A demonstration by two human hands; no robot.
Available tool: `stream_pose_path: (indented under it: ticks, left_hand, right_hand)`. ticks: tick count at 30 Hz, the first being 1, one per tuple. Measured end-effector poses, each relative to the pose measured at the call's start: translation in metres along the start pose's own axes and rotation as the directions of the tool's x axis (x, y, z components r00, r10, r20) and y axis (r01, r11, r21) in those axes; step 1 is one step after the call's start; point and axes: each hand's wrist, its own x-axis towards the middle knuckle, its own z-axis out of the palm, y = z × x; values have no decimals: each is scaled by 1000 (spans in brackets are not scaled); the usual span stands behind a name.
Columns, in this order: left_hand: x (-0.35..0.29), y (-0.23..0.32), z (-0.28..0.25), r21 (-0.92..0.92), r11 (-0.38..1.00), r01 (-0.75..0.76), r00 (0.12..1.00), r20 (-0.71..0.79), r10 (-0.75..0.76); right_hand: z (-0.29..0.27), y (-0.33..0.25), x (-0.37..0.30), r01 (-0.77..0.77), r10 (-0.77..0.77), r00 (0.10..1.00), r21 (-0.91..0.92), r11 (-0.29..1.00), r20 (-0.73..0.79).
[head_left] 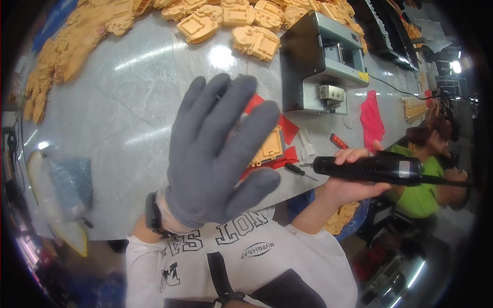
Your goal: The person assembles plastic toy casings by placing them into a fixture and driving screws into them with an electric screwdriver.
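My left hand (213, 149), in a grey knitted glove, is raised over the table with its fingers spread and nothing in it. Partly hidden behind its fingers, a yellow-orange plastic housing (269, 149) lies on red material (289, 129). My right hand (349, 174), bare, is wrapped round a black electric screwdriver (370, 169), held level with its bit pointing left and a cable running off to the right. Close to the bit, a small black-handled screwdriver (295, 169) rests near the table's front edge.
Many yellow-orange housings (200, 23) are heaped along the far and left table. A grey-black machine (321, 61) stands right of centre. A pink cloth (372, 120) and red object (338, 141) lie beyond my right hand. Bagged items (67, 185) sit left. People (423, 179) are at the right.
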Motion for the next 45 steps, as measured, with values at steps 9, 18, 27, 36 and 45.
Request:
stream_pose_path:
  ticks: [9, 18, 27, 36, 45]
  left_hand:
    - [-23, -20, 59, 31, 998, 50, 965, 256, -57]
    - [-78, -29, 41, -150, 971, 186, 981, 89, -174]
    - [-86, -26, 56, -39, 983, 182, 983, -10, -182]
    - [-94, -28, 60, -69, 981, 181, 983, 24, -179]
    - [-95, -29, 61, -110, 975, 191, 982, 13, -191]
  right_hand:
    - [13, -4, 82, 266, -261, 961, -44, 963, 93]
    - [43, 31, 100, 178, -162, 983, -208, 962, 91]
    - [43, -4, 11, 116, -163, 944, 173, 978, 287]
    - [52, 4, -20, -29, -57, 877, 171, 985, 477]
    - [57, 9, -21, -27, -7, 900, 71, 997, 437]
